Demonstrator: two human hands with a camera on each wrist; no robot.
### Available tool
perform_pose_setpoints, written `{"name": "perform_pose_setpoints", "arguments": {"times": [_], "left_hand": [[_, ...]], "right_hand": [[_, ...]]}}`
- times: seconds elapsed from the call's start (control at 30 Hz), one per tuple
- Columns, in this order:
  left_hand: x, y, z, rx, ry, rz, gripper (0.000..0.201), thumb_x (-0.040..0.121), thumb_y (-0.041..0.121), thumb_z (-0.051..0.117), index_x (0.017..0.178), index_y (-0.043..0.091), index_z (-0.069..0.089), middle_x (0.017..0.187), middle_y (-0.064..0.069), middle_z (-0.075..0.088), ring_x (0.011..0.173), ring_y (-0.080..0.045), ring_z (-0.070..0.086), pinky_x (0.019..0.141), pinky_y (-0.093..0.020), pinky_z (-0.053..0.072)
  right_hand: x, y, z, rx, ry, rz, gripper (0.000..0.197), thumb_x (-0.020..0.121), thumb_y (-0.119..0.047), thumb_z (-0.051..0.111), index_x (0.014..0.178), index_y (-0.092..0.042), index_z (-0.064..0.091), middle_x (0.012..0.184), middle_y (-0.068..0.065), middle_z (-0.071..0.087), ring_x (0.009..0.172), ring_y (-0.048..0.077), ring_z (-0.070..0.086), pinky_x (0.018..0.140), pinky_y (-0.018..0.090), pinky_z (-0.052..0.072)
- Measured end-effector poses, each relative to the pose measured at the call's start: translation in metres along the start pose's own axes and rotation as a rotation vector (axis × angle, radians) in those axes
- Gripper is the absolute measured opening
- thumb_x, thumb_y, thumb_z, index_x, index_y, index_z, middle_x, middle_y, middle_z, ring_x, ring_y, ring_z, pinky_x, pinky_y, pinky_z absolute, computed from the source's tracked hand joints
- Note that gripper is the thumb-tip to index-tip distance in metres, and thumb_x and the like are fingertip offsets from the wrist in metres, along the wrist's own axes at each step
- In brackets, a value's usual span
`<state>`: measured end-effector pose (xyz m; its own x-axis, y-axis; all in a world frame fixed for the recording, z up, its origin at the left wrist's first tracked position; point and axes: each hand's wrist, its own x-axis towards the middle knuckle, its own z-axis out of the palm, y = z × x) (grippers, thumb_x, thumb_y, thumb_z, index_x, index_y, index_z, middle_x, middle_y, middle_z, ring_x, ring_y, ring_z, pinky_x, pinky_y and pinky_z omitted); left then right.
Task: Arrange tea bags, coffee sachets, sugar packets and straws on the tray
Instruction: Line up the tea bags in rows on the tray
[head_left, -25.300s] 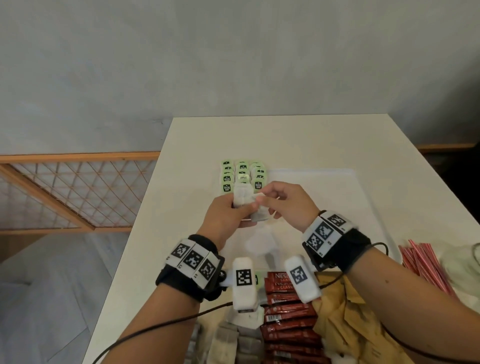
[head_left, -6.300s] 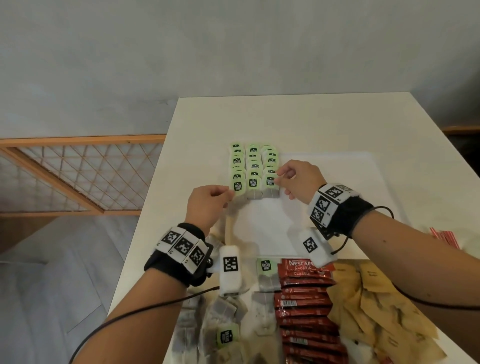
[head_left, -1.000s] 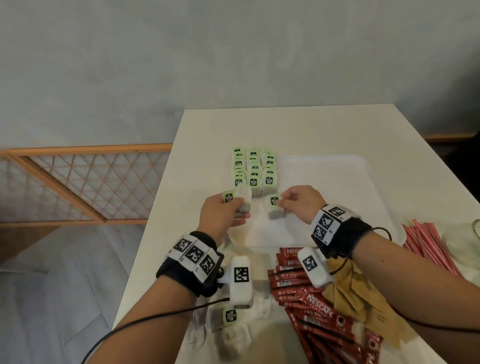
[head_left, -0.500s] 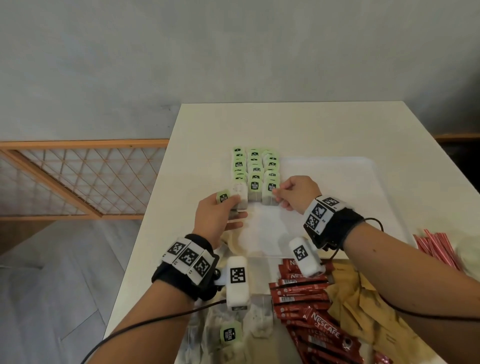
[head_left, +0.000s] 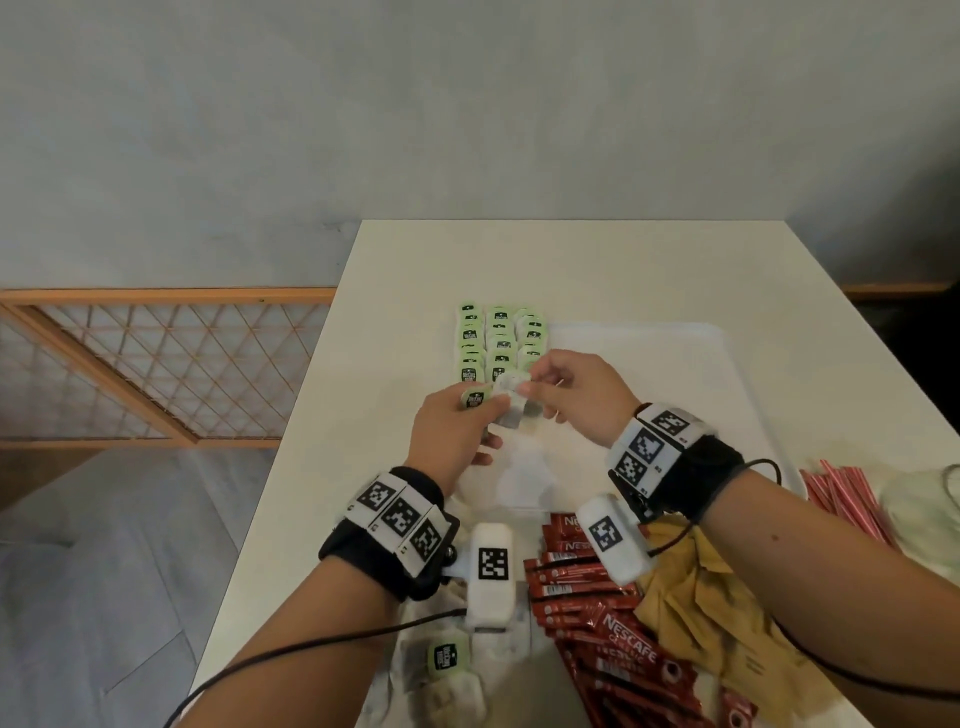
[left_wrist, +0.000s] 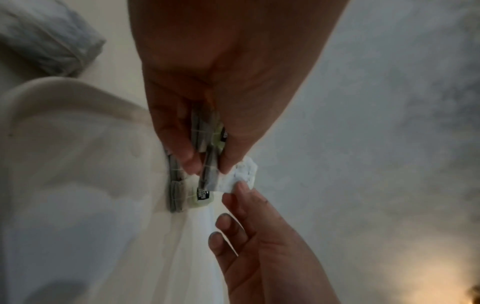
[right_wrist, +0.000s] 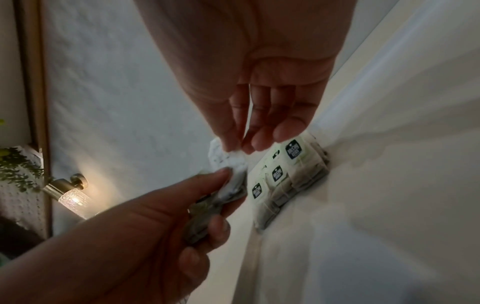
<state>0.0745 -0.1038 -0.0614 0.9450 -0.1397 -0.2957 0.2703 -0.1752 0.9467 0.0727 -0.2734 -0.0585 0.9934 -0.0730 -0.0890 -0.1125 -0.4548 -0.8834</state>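
Observation:
My left hand (head_left: 483, 410) grips a small stack of tea bags (left_wrist: 207, 133) with a green tag (head_left: 475, 399), just above the near left part of the white tray (head_left: 675, 364). My right hand (head_left: 524, 387) pinches the white top of one tea bag (right_wrist: 228, 158) from that stack between thumb and forefinger. Three rows of green-tagged tea bags (head_left: 498, 343) lie along the tray's left side, right behind both hands. Red coffee sachets (head_left: 597, 597), brown sugar packets (head_left: 701, 597) and red-striped straws (head_left: 841, 499) lie on the table in front of the tray.
Several loose tea bags (head_left: 447, 660) lie at the table's near edge under my left wrist. The white table (head_left: 571, 260) ends close to the left of the tray; a wooden lattice railing (head_left: 156, 364) stands beyond it. A lit wall lamp (right_wrist: 70, 197) shows in the right wrist view.
My right hand has left the near end of the tea bag rows, come over to my left hand, and now pinches a bag in its stack. My left hand rose slightly.

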Motion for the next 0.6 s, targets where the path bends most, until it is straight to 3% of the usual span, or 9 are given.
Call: {"name": "perform_pose_setpoints", "arguments": {"times": [0.07, 0.13, 0.2, 0.33, 0.43, 0.53, 0.6], "left_hand": [[0.001, 0.000, 0.001, 0.218, 0.079, 0.098, 0.016, 0.087, 0.031, 0.067, 0.097, 0.019, 0.071, 0.087, -0.002, 0.072, 0.069, -0.016, 0.066, 0.061, -0.031, 0.055], [-0.003, 0.003, 0.003, 0.541, 0.169, 0.210, 0.019, 0.086, 0.036, 0.063, 0.103, 0.029, 0.068, 0.098, 0.008, 0.067, 0.087, -0.015, 0.063, 0.074, -0.032, 0.051], [-0.012, 0.007, 0.010, 0.759, 0.207, 0.316, 0.023, 0.089, 0.039, 0.061, 0.111, 0.036, 0.064, 0.109, 0.012, 0.060, 0.095, -0.012, 0.059, 0.073, -0.029, 0.044], [-0.022, 0.007, 0.021, 0.756, 0.177, 0.387, 0.034, 0.086, 0.055, 0.063, 0.114, 0.036, 0.065, 0.113, 0.014, 0.062, 0.101, -0.009, 0.061, 0.077, -0.031, 0.050], [-0.023, 0.010, 0.023, 0.763, 0.175, 0.365, 0.022, 0.088, 0.050, 0.062, 0.102, 0.034, 0.068, 0.097, 0.011, 0.066, 0.091, -0.014, 0.063, 0.069, -0.030, 0.048], [-0.020, 0.013, 0.017, 0.743, 0.186, 0.335, 0.019, 0.091, 0.044, 0.058, 0.091, 0.028, 0.068, 0.079, 0.007, 0.064, 0.078, -0.017, 0.061, 0.060, -0.028, 0.043], [-0.015, 0.010, 0.011, 0.669, 0.152, 0.280, 0.016, 0.090, 0.039, 0.058, 0.090, 0.030, 0.071, 0.076, 0.007, 0.067, 0.076, -0.017, 0.063, 0.062, -0.030, 0.050]], "right_hand": [[-0.003, 0.000, -0.001, -0.016, 0.030, -0.002, 0.014, 0.085, -0.017, 0.072, 0.080, -0.018, 0.059, 0.072, 0.002, 0.065, 0.059, 0.016, 0.060, 0.063, 0.031, 0.050], [-0.007, -0.002, -0.002, -0.018, 0.043, 0.028, 0.013, 0.085, -0.013, 0.069, 0.079, -0.014, 0.058, 0.073, 0.007, 0.069, 0.061, 0.018, 0.061, 0.064, 0.035, 0.053], [-0.010, -0.003, -0.001, -0.036, 0.047, 0.048, 0.011, 0.085, -0.014, 0.066, 0.077, -0.014, 0.058, 0.079, 0.008, 0.071, 0.068, 0.020, 0.064, 0.067, 0.038, 0.055], [-0.014, -0.007, 0.004, -0.067, 0.058, 0.066, 0.011, 0.083, -0.020, 0.065, 0.075, -0.018, 0.058, 0.083, 0.003, 0.065, 0.083, 0.023, 0.064, 0.079, 0.043, 0.056], [-0.015, -0.012, 0.005, -0.027, 0.030, 0.069, 0.014, 0.085, -0.023, 0.066, 0.079, -0.011, 0.061, 0.083, 0.003, 0.066, 0.082, 0.022, 0.064, 0.079, 0.043, 0.056], [-0.017, -0.015, -0.002, 0.080, -0.048, 0.054, 0.028, 0.085, -0.030, 0.070, 0.088, -0.003, 0.066, 0.085, 0.006, 0.068, 0.080, 0.016, 0.062, 0.073, 0.033, 0.054], [-0.016, -0.009, -0.007, 0.109, -0.044, 0.037, 0.028, 0.083, -0.031, 0.074, 0.093, -0.006, 0.066, 0.087, 0.010, 0.067, 0.077, 0.014, 0.061, 0.069, 0.031, 0.053]]}}
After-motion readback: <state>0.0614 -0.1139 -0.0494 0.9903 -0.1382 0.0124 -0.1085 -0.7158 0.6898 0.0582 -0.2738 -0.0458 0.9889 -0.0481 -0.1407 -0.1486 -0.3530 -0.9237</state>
